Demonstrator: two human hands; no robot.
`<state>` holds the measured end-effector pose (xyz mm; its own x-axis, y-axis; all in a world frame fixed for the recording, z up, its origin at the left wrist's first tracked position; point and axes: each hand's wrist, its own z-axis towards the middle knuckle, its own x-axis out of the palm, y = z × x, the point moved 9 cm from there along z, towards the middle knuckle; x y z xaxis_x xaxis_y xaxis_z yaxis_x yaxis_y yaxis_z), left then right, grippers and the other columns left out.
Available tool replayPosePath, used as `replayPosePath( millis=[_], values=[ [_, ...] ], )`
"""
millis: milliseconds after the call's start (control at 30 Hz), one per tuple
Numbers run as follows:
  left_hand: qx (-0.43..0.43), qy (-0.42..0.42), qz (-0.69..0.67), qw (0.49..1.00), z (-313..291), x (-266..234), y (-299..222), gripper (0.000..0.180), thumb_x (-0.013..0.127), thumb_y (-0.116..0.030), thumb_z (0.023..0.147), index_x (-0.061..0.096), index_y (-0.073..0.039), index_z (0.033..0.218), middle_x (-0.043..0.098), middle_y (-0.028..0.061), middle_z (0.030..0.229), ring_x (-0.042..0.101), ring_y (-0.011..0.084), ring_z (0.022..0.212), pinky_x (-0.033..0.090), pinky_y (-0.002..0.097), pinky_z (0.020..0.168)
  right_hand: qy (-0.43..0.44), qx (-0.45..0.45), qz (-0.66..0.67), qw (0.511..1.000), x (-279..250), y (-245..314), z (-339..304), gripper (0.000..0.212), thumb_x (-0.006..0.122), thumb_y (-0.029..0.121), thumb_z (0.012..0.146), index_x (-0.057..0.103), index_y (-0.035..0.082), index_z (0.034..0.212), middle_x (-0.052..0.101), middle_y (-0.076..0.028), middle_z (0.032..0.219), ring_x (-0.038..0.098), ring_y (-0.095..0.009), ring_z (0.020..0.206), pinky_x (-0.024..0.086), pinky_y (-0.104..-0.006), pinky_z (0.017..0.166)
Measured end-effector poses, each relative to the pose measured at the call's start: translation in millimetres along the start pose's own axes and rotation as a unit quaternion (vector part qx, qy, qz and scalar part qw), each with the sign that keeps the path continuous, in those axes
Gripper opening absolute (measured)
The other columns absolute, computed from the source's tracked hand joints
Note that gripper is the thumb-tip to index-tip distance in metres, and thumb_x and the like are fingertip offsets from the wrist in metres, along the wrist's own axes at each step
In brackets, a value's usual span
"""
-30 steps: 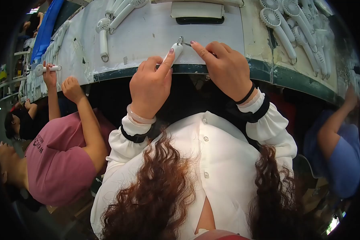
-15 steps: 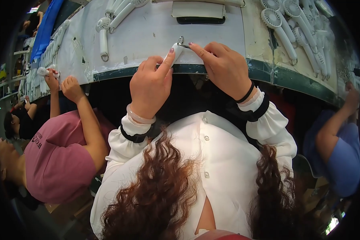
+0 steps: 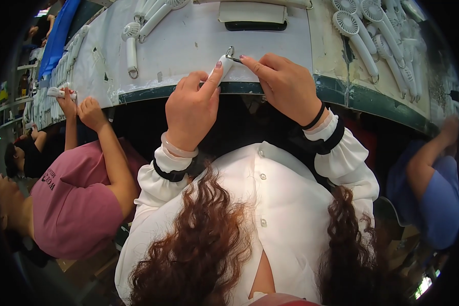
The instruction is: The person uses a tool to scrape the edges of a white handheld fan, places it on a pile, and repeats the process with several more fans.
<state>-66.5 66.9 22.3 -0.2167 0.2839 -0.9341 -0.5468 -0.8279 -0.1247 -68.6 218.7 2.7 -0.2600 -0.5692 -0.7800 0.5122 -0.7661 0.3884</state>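
Handle (image 3: 226,64) in left hand (image 3: 193,104), near table edge (image 3: 244,88).

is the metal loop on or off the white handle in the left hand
On, it appears: the metal loop sits at the white handle's far end. Whether it is fastened, I cannot tell.

The green-edged table (image 3: 186,48) carries white handheld fans (image 3: 131,52) and what may be a pale case (image 3: 252,13).

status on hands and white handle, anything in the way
Left hand holds slim white handle. Right hand pinches thin dark piece at handle's silver metal loop. White-and-black rectangular item lies beyond, not in the way.
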Motion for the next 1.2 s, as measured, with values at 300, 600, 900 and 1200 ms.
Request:
replayPosePath(
  millis=[300,600,900,1200],
  values=[
    [0.011,-0.008,0.004,1.0,-1,-1,-2,0.046,0.072,-0.008,0.082,0.068,-0.019,0.126,0.062,0.004,0.095,0.063,0.0214,0.081,0.053,0.033,0.065,0.037,0.018,0.023,0.999,4,0,-1,0.046,0.062,0.001,0.085,0.064,0.017,0.128,0.06,-0.003,0.087,0.062,-0.023,0.072,0.051,-0.0331,0.059],
    [0.017,-0.016,0.015,1.0,-1,-2,-3,0.045,0.072,-0.009,0.081,0.068,-0.019,0.125,0.062,0.004,0.094,0.063,0.0215,0.081,0.052,0.0328,0.064,0.018,0.014,-0.013,1.0,3,8,-6,0.048,0.062,0.0,0.083,0.063,0.016,0.129,0.059,-0.002,0.086,0.062,-0.022,0.072,0.051,-0.0335,0.059],
    [0.024,-0.016,0.02,0.999,0,-2,-5,0.045,0.072,-0.009,0.081,0.068,-0.02,0.125,0.062,0.0036,0.094,0.063,0.0218,0.081,0.053,0.0335,0.065,-0.006,-0.01,-0.058,0.998,1,14,-10,0.05,0.064,0.003,0.082,0.063,0.016,0.13,0.058,-0.002,0.085,0.062,-0.02,0.072,0.051,-0.0317,0.059],
    [0.016,-0.016,0.023,0.999,-1,-1,-3,0.047,0.073,-0.009,0.08,0.068,-0.022,0.125,0.062,0.003,0.094,0.063,0.0213,0.08,0.053,0.0332,0.065,-0.076,-0.016,-0.09,0.993,-12,11,-14,0.052,0.066,0.003,0.081,0.063,0.018,0.131,0.057,-0.001,0.083,0.06,-0.018,0.068,0.05,-0.029,0.057]
  ],
)
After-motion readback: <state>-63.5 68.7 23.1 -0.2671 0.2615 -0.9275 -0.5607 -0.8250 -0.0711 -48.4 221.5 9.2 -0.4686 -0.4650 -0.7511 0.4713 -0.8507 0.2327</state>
